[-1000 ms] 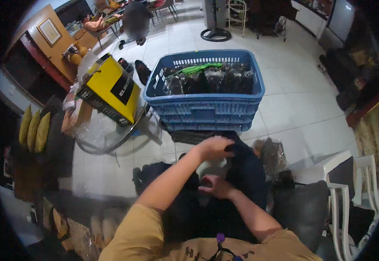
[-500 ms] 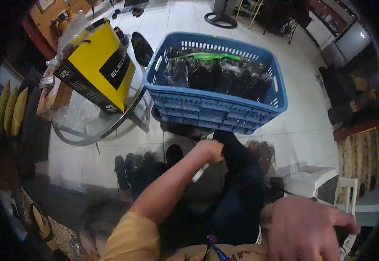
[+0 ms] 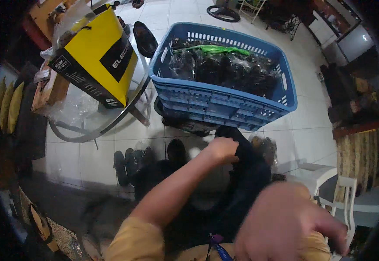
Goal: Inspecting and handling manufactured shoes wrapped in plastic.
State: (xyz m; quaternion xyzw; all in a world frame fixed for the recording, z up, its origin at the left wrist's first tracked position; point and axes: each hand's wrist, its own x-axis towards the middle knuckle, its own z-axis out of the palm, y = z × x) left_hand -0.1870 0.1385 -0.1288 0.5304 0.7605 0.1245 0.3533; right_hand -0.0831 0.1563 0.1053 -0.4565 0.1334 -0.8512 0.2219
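My left hand (image 3: 223,150) reaches over my dark trouser leg (image 3: 246,163), below the blue crate. Its fingers are curled in, and what they may hold is hidden. My right hand (image 3: 281,222) is lifted close at the lower right, smeared by motion; its thumb side points right and its fingers do not show clearly. In front of me a blue plastic crate (image 3: 224,98) holds dark items in clear plastic (image 3: 224,67), with a bright green strip (image 3: 224,50) across them. Neither hand touches the crate.
A yellow and black paper bag (image 3: 100,56) stands on a round glass table (image 3: 85,137) at left, with clear plastic around it. Dark shoes (image 3: 130,165) lie on the tiled floor below it. White plastic furniture (image 3: 315,176) is at right; a black ring-shaped base (image 3: 223,14) lies farther back.
My left hand has shifted slightly right along my leg. The right hand has swung left and nearer. The whole view has tilted a little, so the crate appears higher and farther right.
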